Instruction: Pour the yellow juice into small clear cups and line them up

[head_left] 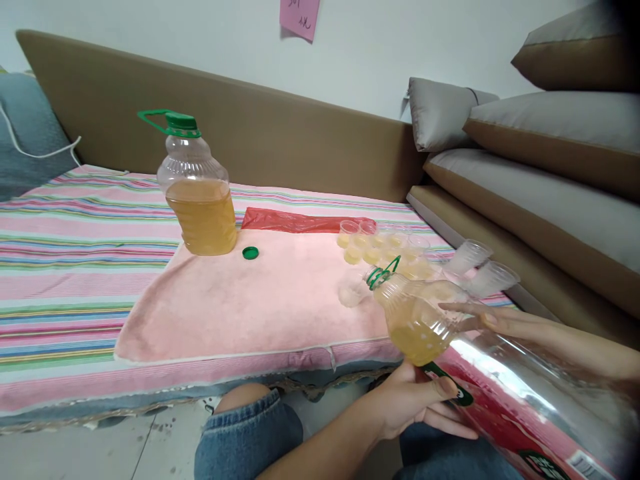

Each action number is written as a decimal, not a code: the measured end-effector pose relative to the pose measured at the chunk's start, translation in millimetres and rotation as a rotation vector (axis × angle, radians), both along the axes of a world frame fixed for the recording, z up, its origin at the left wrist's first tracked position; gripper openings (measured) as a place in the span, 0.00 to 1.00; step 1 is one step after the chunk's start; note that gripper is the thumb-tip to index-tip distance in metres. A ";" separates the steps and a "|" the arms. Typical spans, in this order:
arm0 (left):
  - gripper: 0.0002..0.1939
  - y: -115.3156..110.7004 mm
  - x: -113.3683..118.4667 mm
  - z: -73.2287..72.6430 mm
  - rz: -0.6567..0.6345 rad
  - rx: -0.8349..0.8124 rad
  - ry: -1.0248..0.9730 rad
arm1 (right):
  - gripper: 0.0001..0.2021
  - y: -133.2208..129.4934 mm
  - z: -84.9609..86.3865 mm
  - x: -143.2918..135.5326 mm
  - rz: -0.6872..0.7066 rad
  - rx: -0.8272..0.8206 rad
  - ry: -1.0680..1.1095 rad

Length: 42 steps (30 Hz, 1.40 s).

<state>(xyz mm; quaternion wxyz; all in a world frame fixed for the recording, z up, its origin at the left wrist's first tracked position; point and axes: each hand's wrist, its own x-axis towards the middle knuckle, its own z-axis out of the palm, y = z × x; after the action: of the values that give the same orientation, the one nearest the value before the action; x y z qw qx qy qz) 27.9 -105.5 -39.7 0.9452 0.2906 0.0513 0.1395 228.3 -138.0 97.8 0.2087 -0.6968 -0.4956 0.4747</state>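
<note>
A large clear plastic bottle (417, 327) with a red label lies tilted across my lap, its uncapped mouth pointing left. Yellowish liquid has gathered at its neck end. Underneath, my left hand (423, 400) supports the bottle near the label. My right hand (487, 320) grips its upper side, partly hidden behind it. Just beyond the mouth stands a clear plastic cup (351, 292); whether liquid is flowing into it I cannot tell. Several small cups (371, 250) holding yellowish liquid stand in rows behind. A green bottle cap (251, 253) lies on the pink towel (240, 300).
A second big bottle (205, 213), green-capped and partly full, stands upright at left. Behind the towel lies a red plastic bag (295, 221). Two stacks of cups (480, 267) lean at right, beside piled cushions (540, 187). A striped sheet (65, 280) covers the surface.
</note>
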 end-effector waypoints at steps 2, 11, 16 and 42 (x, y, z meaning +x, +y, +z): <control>0.42 -0.1 0.2 -0.5 0.000 0.002 0.002 | 0.23 -0.3 1.2 -1.0 0.011 -0.014 0.046; 0.44 -1.3 0.6 -1.2 0.008 -0.014 0.033 | 0.23 0.3 -1.1 1.5 0.028 -0.017 0.043; 0.42 -0.9 0.1 -1.1 0.005 -0.013 0.019 | 0.21 -0.5 -2.2 2.6 0.004 -0.042 0.096; 0.45 -0.2 0.1 -3.8 0.001 0.019 0.004 | 0.22 0.5 7.2 -9.9 -0.035 -0.075 0.147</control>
<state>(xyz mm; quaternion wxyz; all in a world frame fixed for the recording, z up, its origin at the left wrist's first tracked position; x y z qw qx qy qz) 28.0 -105.7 -43.5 0.9422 0.3000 0.0519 0.1400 218.4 -137.6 105.0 0.2267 -0.6759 -0.4486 0.5390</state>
